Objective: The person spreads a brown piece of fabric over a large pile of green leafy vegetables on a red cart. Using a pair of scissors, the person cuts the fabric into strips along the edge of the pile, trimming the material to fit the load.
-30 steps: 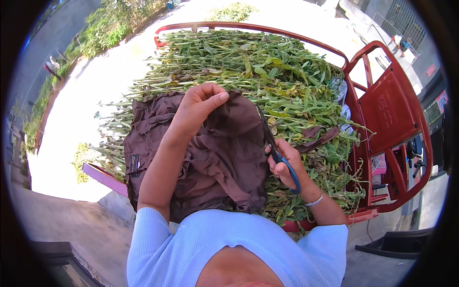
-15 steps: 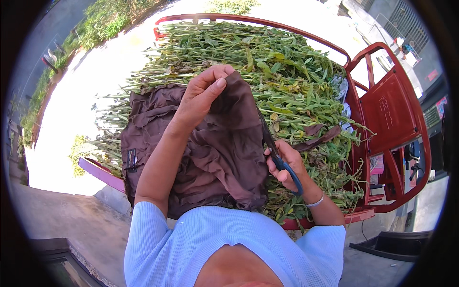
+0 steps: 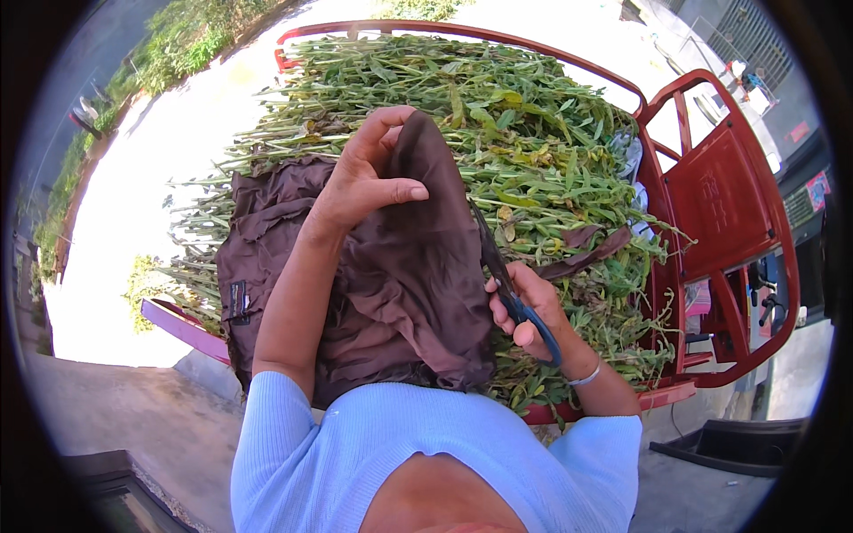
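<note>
A wrinkled dark brown cloth (image 3: 400, 293) with a small dark label near its left side lies over the cut green plants. My left hand (image 3: 369, 173) holds up its far edge; the fingers curl behind the raised cloth while the thumb stands away from them. My right hand (image 3: 533, 311) grips scissors (image 3: 530, 322) with dark blades and blue handles. Their blades point away from me, along the right edge of the cloth. A loose brown strip of cloth (image 3: 593, 255) rests on the leaves to the right of the scissors.
Leafy stalks (image 3: 533, 115) are heaped in a red metal cart bed, with a rail (image 3: 480, 34) along the far side. A red seat-like frame (image 3: 724, 200) rises at the right. Concrete ground (image 3: 133, 417) lies at the near left.
My left thumb has opened away from the fingers, and the raised cloth shows a smoother face. The scissors have stayed at the cloth's right edge, their handles slightly closer together.
</note>
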The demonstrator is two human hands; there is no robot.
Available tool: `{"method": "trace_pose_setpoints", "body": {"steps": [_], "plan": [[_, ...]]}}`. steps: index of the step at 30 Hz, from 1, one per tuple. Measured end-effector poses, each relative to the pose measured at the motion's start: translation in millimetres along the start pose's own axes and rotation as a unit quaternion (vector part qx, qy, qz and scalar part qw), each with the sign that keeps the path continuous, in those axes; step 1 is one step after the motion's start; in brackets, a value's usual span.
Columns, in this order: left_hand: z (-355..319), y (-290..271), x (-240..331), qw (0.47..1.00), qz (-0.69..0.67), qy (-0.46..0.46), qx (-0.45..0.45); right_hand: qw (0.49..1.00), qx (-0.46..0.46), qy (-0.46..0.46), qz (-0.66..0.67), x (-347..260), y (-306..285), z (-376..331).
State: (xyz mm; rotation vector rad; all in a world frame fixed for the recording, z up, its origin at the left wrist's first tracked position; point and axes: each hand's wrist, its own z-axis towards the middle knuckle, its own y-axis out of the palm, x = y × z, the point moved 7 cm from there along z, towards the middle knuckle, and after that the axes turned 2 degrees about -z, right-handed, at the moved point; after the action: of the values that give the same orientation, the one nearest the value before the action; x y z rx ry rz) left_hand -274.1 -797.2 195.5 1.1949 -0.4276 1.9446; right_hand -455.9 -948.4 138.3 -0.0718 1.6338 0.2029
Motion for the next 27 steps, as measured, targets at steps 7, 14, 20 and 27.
{"method": "trace_pose_setpoints", "body": {"steps": [7, 14, 20, 27], "plan": [[-0.6, 0.2, 0.7, 0.999, 0.032, -0.022, 0.017, 1.0, 0.001, 0.006, -0.003, 1.7, -0.3, 0.8], [1.4, -0.3, 7.8, 0.996, 0.079, 0.006, 0.027, 0.999, -0.012, 0.018, 0.04, 3.0, 3.2, 1.6], [-0.6, 8.8, 8.9, 0.999, 0.04, -0.013, 0.011, 0.995, -0.044, 0.047, 0.071, -1.6, 12.0, 2.4], [-0.5, 20.4, 10.3, 1.0, 0.005, -0.03, -0.007, 0.995, -0.065, 0.028, 0.071, -1.8, 19.0, 1.4]]}}
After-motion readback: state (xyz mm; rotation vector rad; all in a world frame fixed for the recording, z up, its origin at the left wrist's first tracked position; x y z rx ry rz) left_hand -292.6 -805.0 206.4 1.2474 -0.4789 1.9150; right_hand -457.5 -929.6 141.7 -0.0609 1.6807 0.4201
